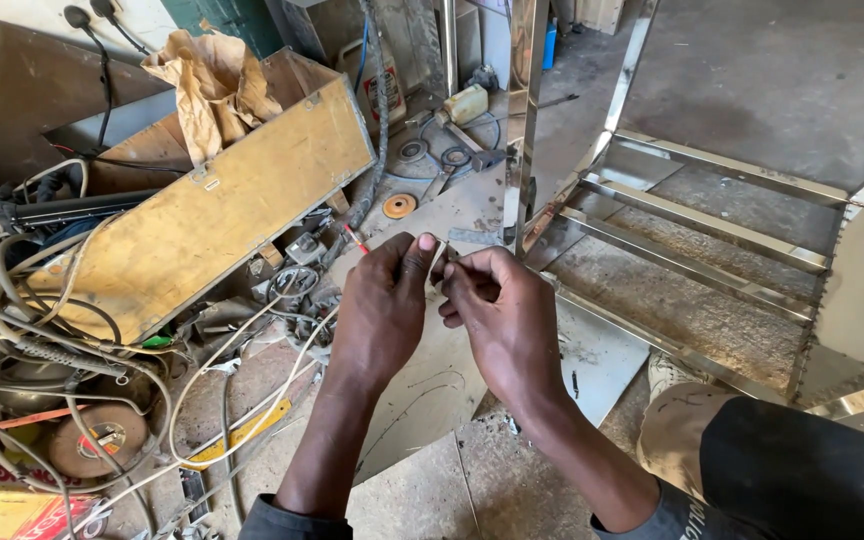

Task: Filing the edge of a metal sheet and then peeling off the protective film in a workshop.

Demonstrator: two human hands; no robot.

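My left hand (382, 310) and my right hand (502, 315) meet in the middle of the view over the workshop floor. Between the fingertips of both hands is a small thin metal piece (442, 255), pinched at each end. A thin rod with a red tip (354, 238) pokes out just beyond my left hand's knuckles; I cannot tell whether a hand holds it. A flat sheet of metal (432, 385) lies on the floor directly under the hands.
A wooden box (202, 215) holding crumpled brown paper lies tilted at the left among tangled cables (72, 340) and a grinding disc (92, 440). A shiny steel frame (702, 235) stands at the right. My knee (692, 430) shows at the lower right.
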